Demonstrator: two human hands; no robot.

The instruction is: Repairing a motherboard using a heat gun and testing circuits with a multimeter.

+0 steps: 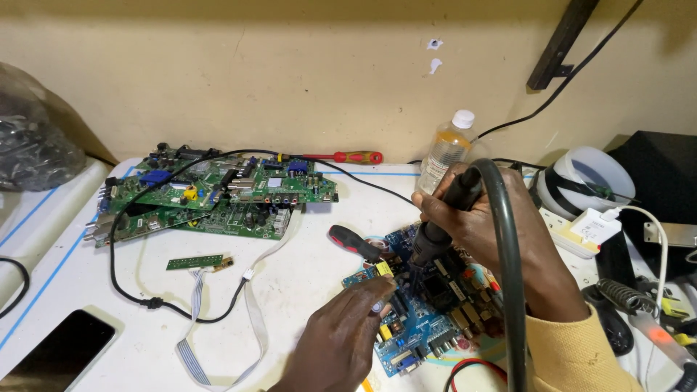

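Note:
A blue circuit board (428, 327) lies on the white table near the front. My right hand (501, 225) grips a black hot-air handpiece (443, 218) with a thick dark hose (508, 276), its nozzle pointing down at the board's middle. My left hand (341, 334) rests on the board's left edge, fingertips pressing near a yellow component (384, 268). Whether the left fingers pinch anything small is hidden.
Stacked green circuit boards (218, 192) lie at the back left, with a red-handled screwdriver (348, 157) behind them. A black-and-red tool (353, 242), a ribbon cable (250, 305), a small green strip board (194, 261), a phone (58, 348), a plastic bottle (444, 149) and a soldering-iron stand (624, 297) surround the work.

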